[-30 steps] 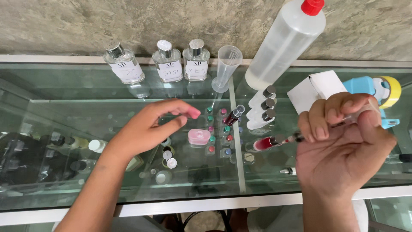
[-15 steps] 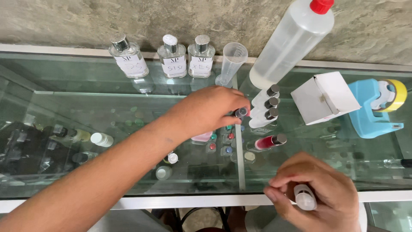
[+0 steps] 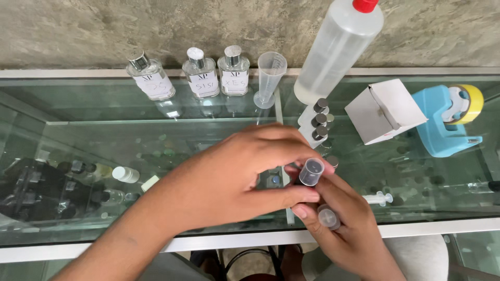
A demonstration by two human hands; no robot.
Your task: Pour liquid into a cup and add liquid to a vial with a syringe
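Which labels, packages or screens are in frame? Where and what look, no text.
Labelled bottle, back left: clear glass, silver cap, white label, tilted.
Labelled bottle, back middle: same kind, white label, upright.
Labelled bottle, next to the measuring cup: same kind, white label.
White box: small carton, right of centre, flap open.
Squeeze bottle: tall, translucent, red cap, no label visible.
No screens or signs.

On the glass worktop (image 3: 78, 104), three labelled bottles (image 3: 200, 74) stand left of the measuring cylinder (image 3: 269, 78); squeeze bottle (image 3: 336, 49), box (image 3: 384, 110) and tape dispenser (image 3: 445, 122) follow rightward.
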